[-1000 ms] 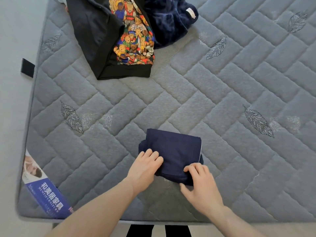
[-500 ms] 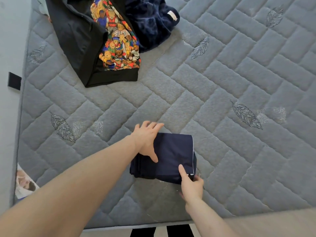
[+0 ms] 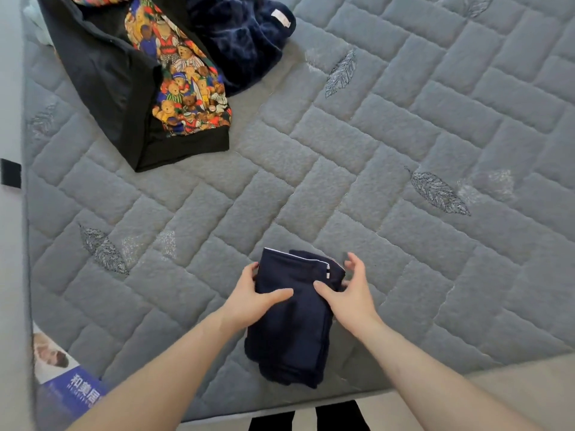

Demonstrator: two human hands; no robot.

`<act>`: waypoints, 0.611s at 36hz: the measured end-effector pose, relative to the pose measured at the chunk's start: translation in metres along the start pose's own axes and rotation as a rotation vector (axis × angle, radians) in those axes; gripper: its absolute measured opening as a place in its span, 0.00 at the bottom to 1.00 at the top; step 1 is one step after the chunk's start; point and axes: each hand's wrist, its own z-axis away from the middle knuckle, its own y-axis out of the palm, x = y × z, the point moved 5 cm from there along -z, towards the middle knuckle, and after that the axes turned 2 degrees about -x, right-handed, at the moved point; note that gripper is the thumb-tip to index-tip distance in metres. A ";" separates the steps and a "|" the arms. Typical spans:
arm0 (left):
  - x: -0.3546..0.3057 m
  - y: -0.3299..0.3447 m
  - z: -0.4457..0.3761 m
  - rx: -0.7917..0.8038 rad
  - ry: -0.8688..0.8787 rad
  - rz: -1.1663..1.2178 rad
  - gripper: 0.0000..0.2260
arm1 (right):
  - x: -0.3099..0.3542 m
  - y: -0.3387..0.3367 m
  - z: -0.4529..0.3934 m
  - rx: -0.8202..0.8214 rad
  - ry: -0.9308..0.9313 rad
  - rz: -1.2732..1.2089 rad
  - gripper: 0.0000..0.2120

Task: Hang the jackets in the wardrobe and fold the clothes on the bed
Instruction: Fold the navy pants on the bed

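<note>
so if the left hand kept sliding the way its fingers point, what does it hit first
Probably the right hand. The left hand grips the folded navy garment with its thumb pointing right across the cloth, toward the right thumb. Depth is hard to judge.

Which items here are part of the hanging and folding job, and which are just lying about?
Part of the job: folded navy garment, held by left hand and right hand; black jacket with teddy-bear lining; dark blue fleece; mattress.
Lying about: printed mattress label.
</note>
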 end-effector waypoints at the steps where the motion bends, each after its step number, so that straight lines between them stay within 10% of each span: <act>1: -0.005 0.002 -0.001 0.002 0.002 0.021 0.47 | -0.002 -0.001 0.002 -0.038 0.023 -0.023 0.43; 4: -0.019 0.014 -0.004 0.021 0.032 -0.014 0.34 | -0.010 0.004 0.012 -0.135 0.062 -0.084 0.27; 7: -0.022 0.029 -0.003 0.034 0.045 -0.208 0.44 | -0.012 0.014 0.020 -0.096 0.082 -0.108 0.09; 15: -0.019 0.043 0.010 -0.100 0.031 -0.243 0.42 | -0.009 0.015 0.013 0.072 0.023 -0.010 0.06; 19: -0.038 0.031 0.012 -0.279 0.257 -0.681 0.43 | -0.027 0.008 0.008 0.078 0.059 0.103 0.24; 22: -0.065 0.041 0.004 -0.115 0.537 -0.923 0.34 | -0.040 0.009 0.015 0.088 0.128 0.019 0.41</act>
